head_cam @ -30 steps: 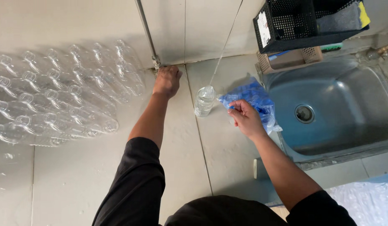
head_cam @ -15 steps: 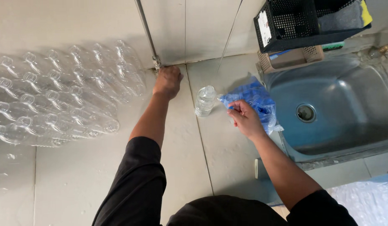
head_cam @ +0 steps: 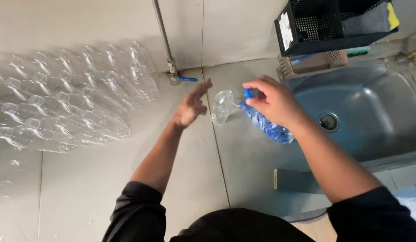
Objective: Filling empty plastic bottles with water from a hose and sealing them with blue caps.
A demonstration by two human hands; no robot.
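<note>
Tiled floor, bottle between fingers

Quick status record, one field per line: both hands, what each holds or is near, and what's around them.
left hand: left hand open in the air, fingers spread, holding nothing, just left of the clear bottle
right hand: right hand grips a crumpled blue bag beside the bottle
bottle: clear, upright on the grey counter
left side: pile of empty clear bottles lying against the wall
wall: pipe with a blue-handled tap
right side: metal sink, black basket above it
</note>
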